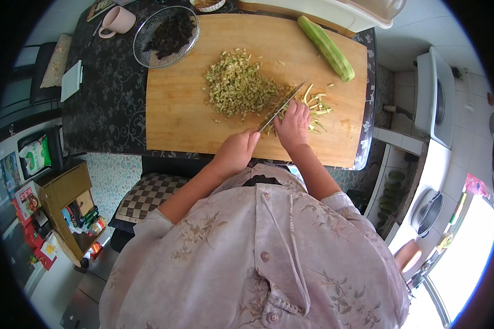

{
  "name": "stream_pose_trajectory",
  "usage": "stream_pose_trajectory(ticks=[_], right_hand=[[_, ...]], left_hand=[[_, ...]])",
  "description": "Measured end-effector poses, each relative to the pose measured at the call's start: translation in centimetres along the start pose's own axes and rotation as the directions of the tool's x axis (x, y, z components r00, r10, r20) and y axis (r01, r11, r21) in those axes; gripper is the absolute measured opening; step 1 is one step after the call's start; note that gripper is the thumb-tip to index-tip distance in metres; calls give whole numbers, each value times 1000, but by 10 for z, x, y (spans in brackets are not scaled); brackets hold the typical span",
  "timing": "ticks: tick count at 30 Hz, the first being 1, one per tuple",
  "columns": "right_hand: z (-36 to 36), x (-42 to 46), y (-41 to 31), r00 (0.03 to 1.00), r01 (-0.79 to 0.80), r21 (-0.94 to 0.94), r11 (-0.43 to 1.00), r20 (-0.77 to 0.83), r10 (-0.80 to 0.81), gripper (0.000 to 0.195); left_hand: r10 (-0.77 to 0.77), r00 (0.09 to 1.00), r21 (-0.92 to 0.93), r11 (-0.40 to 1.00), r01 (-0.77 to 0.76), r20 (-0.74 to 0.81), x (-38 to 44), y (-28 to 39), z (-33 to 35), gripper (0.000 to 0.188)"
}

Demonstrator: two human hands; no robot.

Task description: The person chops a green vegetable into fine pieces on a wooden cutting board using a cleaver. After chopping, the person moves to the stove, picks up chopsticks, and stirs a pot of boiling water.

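Observation:
My left hand grips the handle of a kitchen knife, whose blade slants up to the right over a wooden cutting board. Just right of the blade, my right hand presses on a bunch of thin green vegetable strips, its fingertips close to the steel. To the left of the knife spreads a pile of finely chopped green vegetable. A long peeled green vegetable, perhaps a gourd, lies whole near the board's far right corner.
A wire mesh basket with dark, wrinkled food rests at the board's far left corner. Beyond it are a pink mug and a small bowl. A white plastic container stands behind the board. A checkered cushion sits beside me.

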State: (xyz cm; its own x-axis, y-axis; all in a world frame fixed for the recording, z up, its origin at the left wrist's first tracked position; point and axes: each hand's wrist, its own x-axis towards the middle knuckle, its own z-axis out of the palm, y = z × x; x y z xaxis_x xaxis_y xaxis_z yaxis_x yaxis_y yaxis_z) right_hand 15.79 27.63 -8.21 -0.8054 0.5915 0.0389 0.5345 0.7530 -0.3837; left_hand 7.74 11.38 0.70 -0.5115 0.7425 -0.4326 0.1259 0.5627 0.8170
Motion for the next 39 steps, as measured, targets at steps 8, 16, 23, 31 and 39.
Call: stream_pose_trajectory(ticks=[8,16,23,31,39], right_hand=[[3,-1,5,1000,3,32,999,11,-3,69],[-21,-10,-14,997,-56,0,998,61,56,96],[-6,-8,3,1000,-6,50,999,-2,6,81],[4,-7,6,1000,-7,18,1000,-30,8,72],[-1,-6,7,1000,2,55,998,26,-3,72]], left_hand=[[80,982,19,997,-78,-173,18,-24,34,35],[12,1000,-95,995,-11,11,5,2,2,38],[-8,1000,-104,995,8,-1,-3,5,0,38],[85,996,33,996,-85,-1,5,6,4,37],[55,991,-103,992,-68,-122,29,-32,30,35]])
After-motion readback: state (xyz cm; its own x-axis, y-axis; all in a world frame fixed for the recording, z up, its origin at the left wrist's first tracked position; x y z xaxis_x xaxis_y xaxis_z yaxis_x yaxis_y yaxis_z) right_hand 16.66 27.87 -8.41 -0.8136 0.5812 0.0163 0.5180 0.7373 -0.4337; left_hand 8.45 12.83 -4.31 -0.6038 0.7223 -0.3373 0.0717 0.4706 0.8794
